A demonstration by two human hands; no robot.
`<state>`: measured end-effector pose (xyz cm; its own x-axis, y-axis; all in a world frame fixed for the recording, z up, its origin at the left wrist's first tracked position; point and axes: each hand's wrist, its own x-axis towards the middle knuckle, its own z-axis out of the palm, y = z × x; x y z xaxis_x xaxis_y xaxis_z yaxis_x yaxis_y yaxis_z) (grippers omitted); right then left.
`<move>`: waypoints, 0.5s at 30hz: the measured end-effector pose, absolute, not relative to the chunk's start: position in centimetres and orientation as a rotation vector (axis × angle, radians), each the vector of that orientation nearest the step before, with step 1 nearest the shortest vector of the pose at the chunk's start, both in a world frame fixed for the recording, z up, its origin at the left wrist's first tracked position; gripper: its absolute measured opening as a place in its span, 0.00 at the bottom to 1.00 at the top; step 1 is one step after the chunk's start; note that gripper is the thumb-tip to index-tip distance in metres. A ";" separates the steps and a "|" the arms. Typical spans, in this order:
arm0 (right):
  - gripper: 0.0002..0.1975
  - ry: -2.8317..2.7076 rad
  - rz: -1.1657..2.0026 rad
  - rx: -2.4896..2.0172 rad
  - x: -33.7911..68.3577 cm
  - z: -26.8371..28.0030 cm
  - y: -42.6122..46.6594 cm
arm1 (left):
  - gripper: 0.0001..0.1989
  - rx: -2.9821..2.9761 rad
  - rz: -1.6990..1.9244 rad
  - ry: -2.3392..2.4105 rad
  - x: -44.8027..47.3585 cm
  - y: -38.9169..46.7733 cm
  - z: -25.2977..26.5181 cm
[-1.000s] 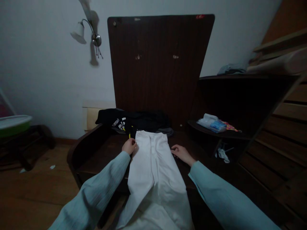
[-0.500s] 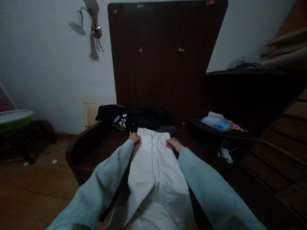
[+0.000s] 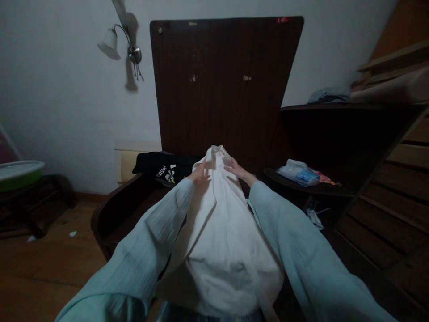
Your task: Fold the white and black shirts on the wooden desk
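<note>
A pair of white trousers (image 3: 228,223) stretches from my lap toward the dark bench, its waist end raised and bunched at the far side. My left hand (image 3: 200,172) grips the left side of the trousers near the waist, thumb and fingers on the cloth. On the opposite side, my right hand (image 3: 239,171) holds the right edge, its fingers partly behind the fabric. Folds run down the length, and the lower part bulges toward me. Behind the waist lies a black garment (image 3: 150,163) with white lettering, partly covered by the trousers.
The dark wooden bench (image 3: 100,219) has a curved left arm and a tall back panel (image 3: 221,89). To the right, a small shelf (image 3: 321,191) bears a plastic packet (image 3: 298,173). A green basin (image 3: 23,174) sits on a stool at left. A lamp (image 3: 110,44) hangs on the wall.
Both hands have lifted the waist end up and moved closer together, so the trousers are narrower at the top. More of the black garment's right part is now covered.
</note>
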<state>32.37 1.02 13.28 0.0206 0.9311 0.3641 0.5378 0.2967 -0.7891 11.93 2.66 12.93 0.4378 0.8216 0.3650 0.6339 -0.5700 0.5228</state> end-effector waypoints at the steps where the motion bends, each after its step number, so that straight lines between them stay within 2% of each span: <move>1: 0.32 -1.667 0.567 -1.349 32.0 12.8 1.0 | 0.35 2.420 0.834 1.228 12.0 2.4 12.3; 2: 0.34 -1.692 0.607 -1.370 31.6 12.0 0.7 | 0.36 2.448 0.802 1.213 12.0 1.9 11.5; 4: 0.36 -1.801 0.679 -1.451 31.0 9.9 -0.8 | 0.31 2.503 0.713 1.179 11.4 0.4 9.3; 6: 0.34 -1.975 0.702 -1.499 30.7 7.4 -3.4 | 0.22 2.569 0.605 1.130 10.3 -1.4 7.1; 9: 0.32 -2.194 0.540 -1.556 30.8 4.1 -7.6 | 0.09 2.655 0.497 1.053 8.4 -4.4 5.0; 15: 0.28 -2.302 0.332 -1.672 30.9 1.6 -12.0 | 0.16 2.711 0.339 1.234 6.2 -10.8 5.3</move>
